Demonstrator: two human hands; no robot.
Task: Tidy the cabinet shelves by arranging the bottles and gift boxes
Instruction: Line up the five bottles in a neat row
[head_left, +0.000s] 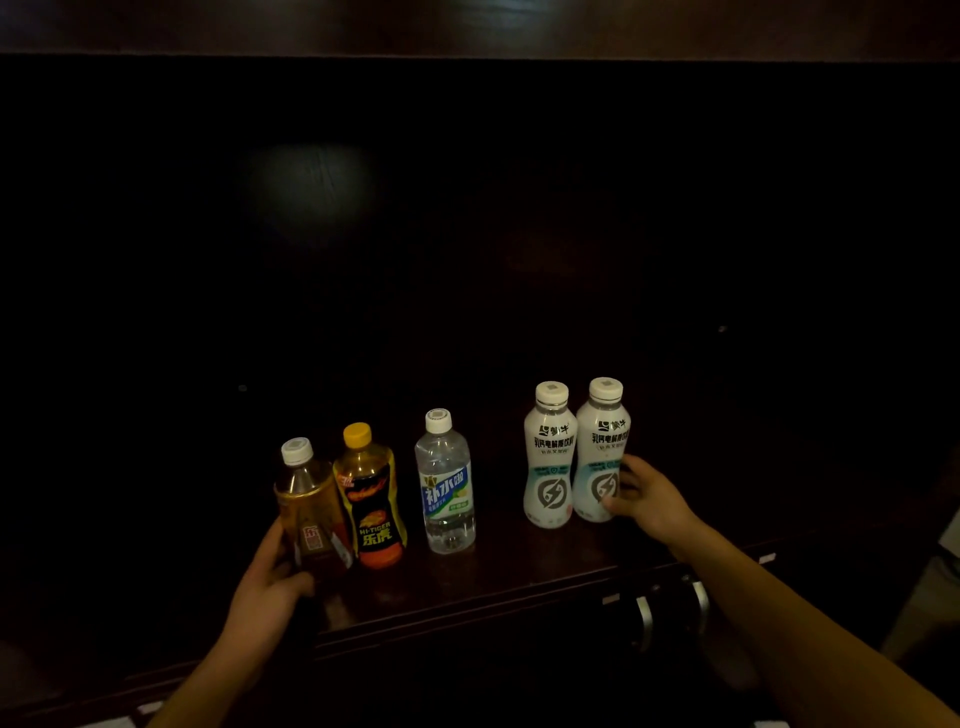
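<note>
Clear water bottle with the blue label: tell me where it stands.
In the head view the clear water bottle stands upright mid-row on the shelf, apart from both neighbours: the yellow-capped Hi-Tiger bottle to its left, a white bottle to its right.

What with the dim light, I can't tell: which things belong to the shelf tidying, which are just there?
Job: tea bottle, yellow-capped bottle, clear water bottle, left white bottle, right white bottle, shelf.
Just there: metal handles below the shelf.
</note>
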